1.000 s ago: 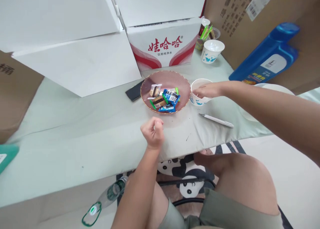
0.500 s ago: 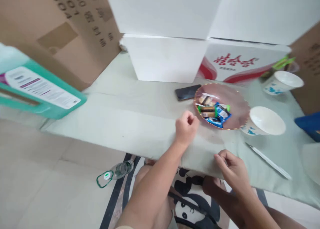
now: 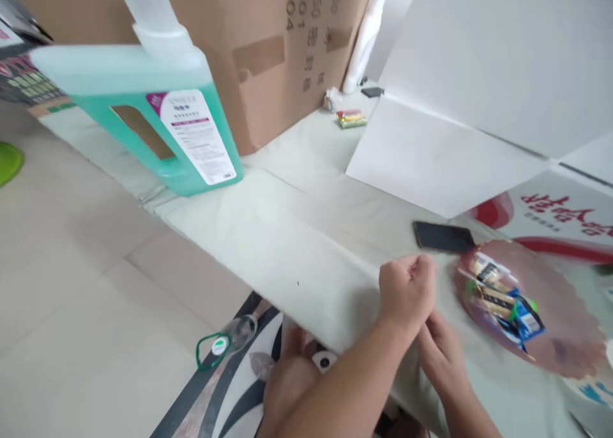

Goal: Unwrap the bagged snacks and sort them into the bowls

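My left hand [image 3: 407, 291] is closed in a fist above the front part of the cloth-covered table. Whatever its curled fingers hold, if anything, is hidden. Just below it, my right hand [image 3: 443, 355] meets the left wrist, its fingertips hidden behind that wrist. To the right of my hands lies a pink bowl [image 3: 569, 317] with a wavy gold rim, holding several wrapped snacks [image 3: 502, 304] in blue, green and gold. A dark phone [image 3: 443, 236] lies flat at the bowl's far left edge.
A large jug of green liquid [image 3: 205, 138] stands at the left before a cardboard box [image 3: 268, 55]. White boxes [image 3: 431, 151] stand at the back. A white bottle [image 3: 364, 42] and small packet [image 3: 352, 118] are behind. A plastic bottle [image 3: 239, 332] is on the floor.
My view has swung left, bringing the whole jug and the white bottle into sight. My hands have come together, the right one now at the left wrist. Bowl and cups shifted right in view.
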